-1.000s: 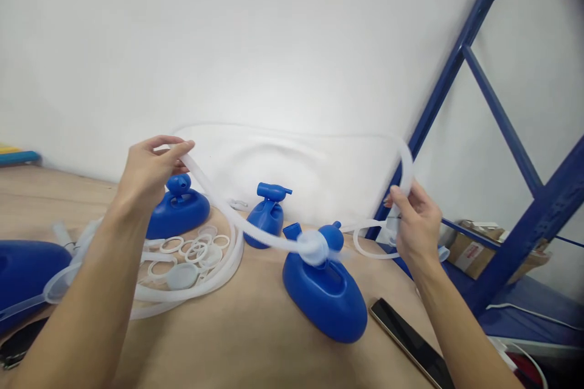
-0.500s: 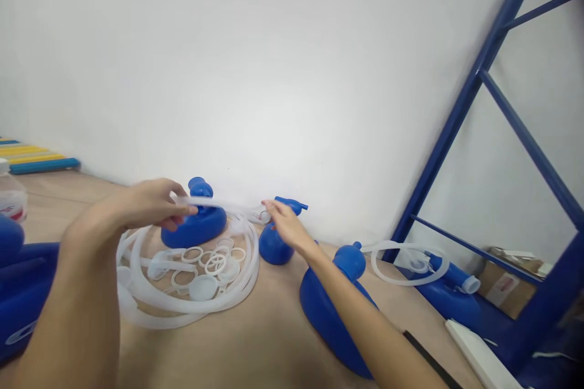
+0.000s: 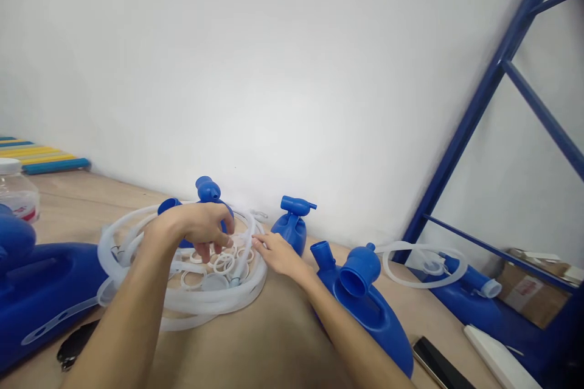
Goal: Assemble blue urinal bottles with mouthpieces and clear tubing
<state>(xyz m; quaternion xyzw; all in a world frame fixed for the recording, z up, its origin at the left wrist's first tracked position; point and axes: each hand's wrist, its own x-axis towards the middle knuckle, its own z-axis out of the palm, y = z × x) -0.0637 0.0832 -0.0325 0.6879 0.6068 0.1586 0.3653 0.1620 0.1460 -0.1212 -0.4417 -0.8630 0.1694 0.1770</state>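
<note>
My left hand (image 3: 207, 228) hangs over the white rings (image 3: 223, 264), its fingers bent down and apart, holding nothing that I can see. The coiled translucent tubing (image 3: 201, 301) lies round the rings and a round translucent disc (image 3: 215, 282). At the coil's right side, the fingertips of my right hand (image 3: 276, 251) meet the tube; whether they pinch it is unclear. Behind my left hand stands a blue container (image 3: 208, 188), partly hidden. Another blue container (image 3: 292, 228) stands by the wall, and a larger one (image 3: 374, 310) lies right of my right hand.
A big blue container (image 3: 55, 273) and a clear jar (image 3: 17, 191) are at left. Dark phone (image 3: 438, 364), white flat object (image 3: 497, 355), cardboard box (image 3: 531, 295) and blue metal frame (image 3: 479, 91) are at right. Yellow and blue strips (image 3: 50, 158) lie far left.
Both hands have come down from the raised tube to the coil. The tube that stretched between them now lies on the coil. The view has shifted slightly.
</note>
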